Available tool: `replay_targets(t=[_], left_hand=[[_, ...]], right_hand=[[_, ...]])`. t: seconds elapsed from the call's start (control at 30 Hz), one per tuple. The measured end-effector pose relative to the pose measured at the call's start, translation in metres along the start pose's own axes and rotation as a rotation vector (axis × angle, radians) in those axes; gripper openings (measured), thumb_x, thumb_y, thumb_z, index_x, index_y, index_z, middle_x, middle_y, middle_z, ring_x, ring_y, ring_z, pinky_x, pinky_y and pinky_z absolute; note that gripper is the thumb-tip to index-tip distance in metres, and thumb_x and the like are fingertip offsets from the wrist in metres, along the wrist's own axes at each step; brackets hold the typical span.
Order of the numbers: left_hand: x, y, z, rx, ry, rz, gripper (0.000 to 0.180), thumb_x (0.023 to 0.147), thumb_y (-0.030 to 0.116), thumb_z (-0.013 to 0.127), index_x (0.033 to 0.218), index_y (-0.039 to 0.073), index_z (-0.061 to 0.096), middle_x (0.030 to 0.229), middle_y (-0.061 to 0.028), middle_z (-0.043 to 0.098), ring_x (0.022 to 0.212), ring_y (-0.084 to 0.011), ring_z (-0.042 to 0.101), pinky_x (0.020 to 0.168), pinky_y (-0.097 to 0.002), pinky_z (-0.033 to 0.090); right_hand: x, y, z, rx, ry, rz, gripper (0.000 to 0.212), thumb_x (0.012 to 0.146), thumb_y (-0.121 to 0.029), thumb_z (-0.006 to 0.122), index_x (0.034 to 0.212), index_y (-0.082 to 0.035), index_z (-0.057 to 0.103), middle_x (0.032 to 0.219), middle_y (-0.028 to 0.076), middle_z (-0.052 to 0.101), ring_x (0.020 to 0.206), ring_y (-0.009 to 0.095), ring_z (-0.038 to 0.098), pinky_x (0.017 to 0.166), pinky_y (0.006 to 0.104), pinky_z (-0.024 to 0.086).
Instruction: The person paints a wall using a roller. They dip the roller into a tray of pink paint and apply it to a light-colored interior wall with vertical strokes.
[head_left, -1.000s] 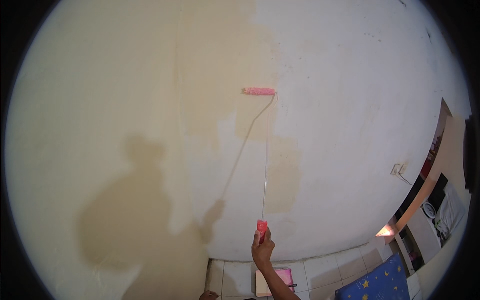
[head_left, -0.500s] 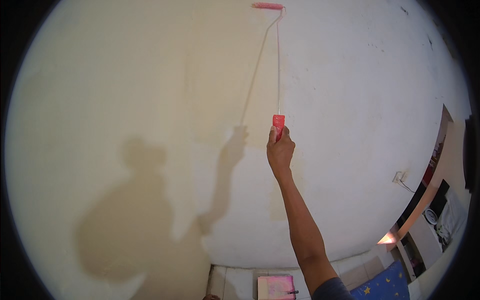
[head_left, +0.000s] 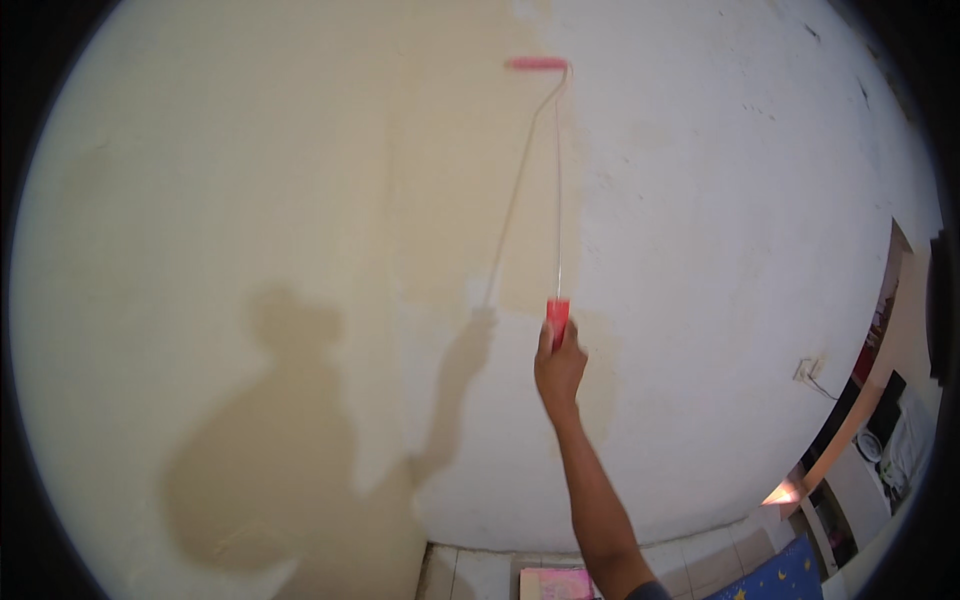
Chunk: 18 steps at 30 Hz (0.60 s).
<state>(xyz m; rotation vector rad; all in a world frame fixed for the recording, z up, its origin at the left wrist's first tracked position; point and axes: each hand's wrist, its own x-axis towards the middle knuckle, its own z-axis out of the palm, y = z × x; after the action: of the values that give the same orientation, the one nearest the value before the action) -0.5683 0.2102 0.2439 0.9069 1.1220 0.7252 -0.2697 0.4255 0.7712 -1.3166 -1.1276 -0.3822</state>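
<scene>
Your right grip (head_left: 561, 370) is closed around the red roller handle (head_left: 558, 314), its top end showing above your hold. From there 1 thin rod (head_left: 560, 230) runs up to the pink roller cover (head_left: 538, 64), crosswise at the beige wall patch (head_left: 455, 190), well above the grip.

The paint roller (head_left: 559, 205) stands nearly upright, its pink sleeve (head_left: 537, 64) level and slightly blurred at the top. A thin metal rod (head_left: 559, 250) runs down to the red handle (head_left: 558, 312). The sleeve lies over the wall's (head_left: 700, 250) beige area (head_left: 470, 170), near the whitish part.
</scene>
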Motion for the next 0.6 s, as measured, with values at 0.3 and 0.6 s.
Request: replay_targets(t=[0.3,0.6], left_hand=[[-0.003,0.001,0.006,-0.060,-0.014,0.043,0.018,0.079,0.018,0.065,0.093,0.010,0.057,0.078,-0.0021,0.059,0.061,-0.0121,0.057,0.049,-0.0247,0.047],[-0.019,0.010,-0.007,-0.009,0.015,-0.005,0.022,0.079,0.020,0.066,0.094,0.009,0.056,0.080,-0.0036,0.060,0.062,-0.0129,0.057,0.050,-0.0252,0.047]], right_hand=[[0.089,-0.044,0.000,-0.161,0.010,-0.067,0.038,0.091,-0.033,0.047,0.100,0.004,0.049,0.068,0.026,0.059,0.066,0.045,0.059,0.057,0.0502,0.047],[0.026,-0.026,0.017,-0.063,-0.024,0.025,0.040,0.089,-0.032,0.049,0.106,0.005,0.048,0.069,0.026,0.060,0.066,0.043,0.060,0.059,0.0507,0.047]])
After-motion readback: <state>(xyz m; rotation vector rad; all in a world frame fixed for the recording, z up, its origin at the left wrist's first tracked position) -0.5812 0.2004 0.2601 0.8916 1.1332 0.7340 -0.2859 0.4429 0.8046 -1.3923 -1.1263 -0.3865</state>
